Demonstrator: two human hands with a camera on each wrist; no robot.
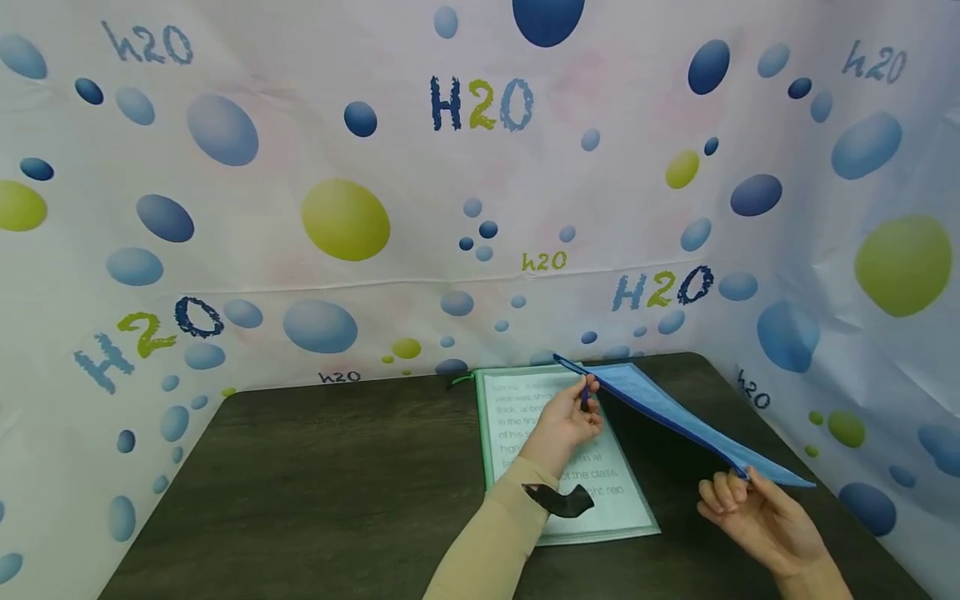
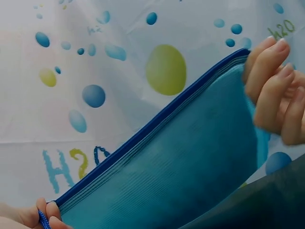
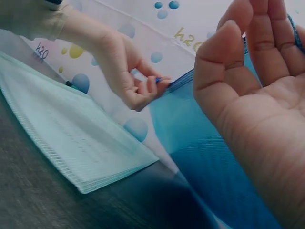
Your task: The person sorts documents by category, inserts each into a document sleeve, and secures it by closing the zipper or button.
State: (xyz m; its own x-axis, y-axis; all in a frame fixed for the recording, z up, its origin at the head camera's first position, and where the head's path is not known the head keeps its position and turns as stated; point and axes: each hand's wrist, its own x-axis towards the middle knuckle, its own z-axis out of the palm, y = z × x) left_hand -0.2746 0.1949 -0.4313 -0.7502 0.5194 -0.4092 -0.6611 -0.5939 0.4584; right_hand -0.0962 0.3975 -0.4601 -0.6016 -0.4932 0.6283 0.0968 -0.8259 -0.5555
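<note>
A blue mesh zip pouch [image 1: 652,396] is stretched between both hands above the table. At its far upper corner, my left hand [image 1: 570,421] pinches the zip edge. A short blue cord [image 2: 43,219] hangs by the left fingers. My right hand [image 1: 765,517] pinches the pouch's nearer corner between thumb and fingers. In the right wrist view, the right hand [image 3: 262,76] covers the corner it holds. Beneath the left forearm lies a green-edged zip pouch [image 1: 517,467] with a printed page inside. Whether the blue pouch's zip is closed, I cannot tell.
The dark wood-look table [image 1: 322,492] stretches to the left of the green pouch. A white printed backdrop [image 1: 420,167] rises behind it and along both sides. A black band [image 1: 561,500] lies around the left sleeve's cuff.
</note>
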